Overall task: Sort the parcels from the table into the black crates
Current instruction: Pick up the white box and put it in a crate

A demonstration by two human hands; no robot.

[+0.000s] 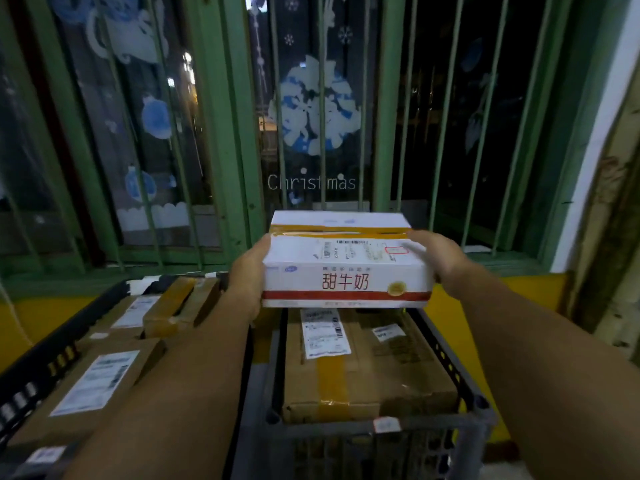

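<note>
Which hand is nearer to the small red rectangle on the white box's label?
Right. The right hand grips the white carton beside the red rectangle; the left hand holds the opposite end.

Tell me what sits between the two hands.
In the head view, the white parcel with red characters fills that stretch: the left hand grips its left end and the right hand its right end, above the right black crate.

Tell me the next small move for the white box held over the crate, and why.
Probably lower the white box straight down. Both hands, left hand and right hand, grip its ends, and it hangs above the brown parcel lying flat in the right crate, whose flat top looks able to take it.
</note>
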